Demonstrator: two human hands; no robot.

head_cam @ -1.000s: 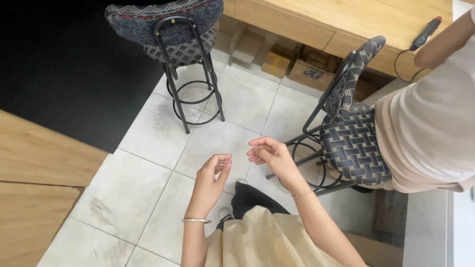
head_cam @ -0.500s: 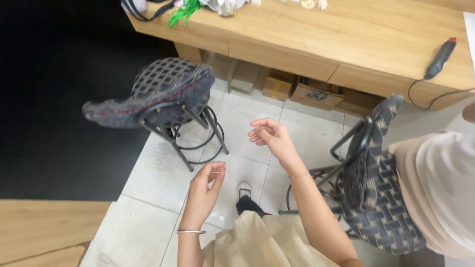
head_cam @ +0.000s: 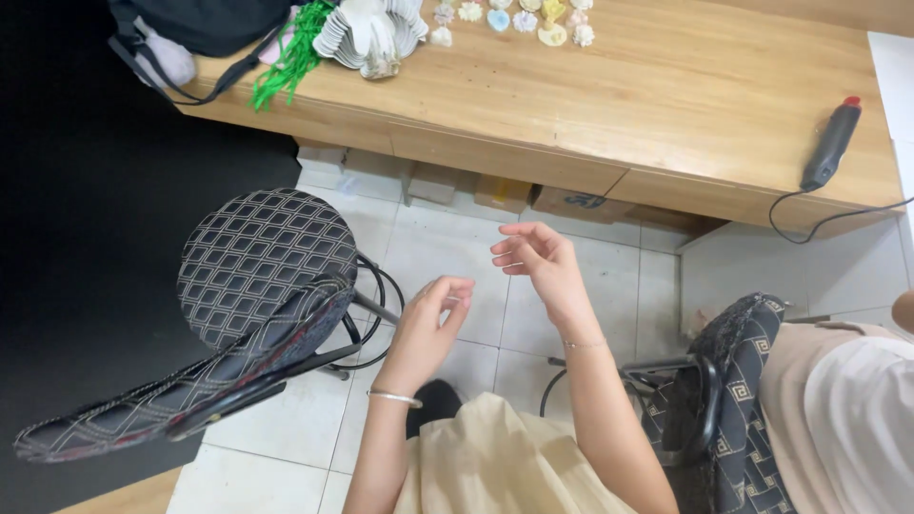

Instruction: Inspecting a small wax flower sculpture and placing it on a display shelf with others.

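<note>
Here both hands hang in the air above the tiled floor [head_cam: 286, 428], in front of the near edge of the wooden worktop [head_cam: 666, 86]. The left hand [head_cam: 433, 319] has its fingertips pinched narrowly together, perhaps on something very thin, though what it is cannot be told. The right hand [head_cam: 538, 262] sits just beside it, a little higher, fingers loosely curled and half open, holding nothing visible. A padded stool [head_cam: 257, 257] with a quilted black seat stands near the left hand. On the worktop, a glue gun [head_cam: 830, 143] lies at the right edge, a stack of pale shell-like pieces [head_cam: 371, 33] and green strands [head_cam: 290, 62] sit toward the far left corner. Another person's pale sleeve [head_cam: 847, 419] shows at right.
</note>
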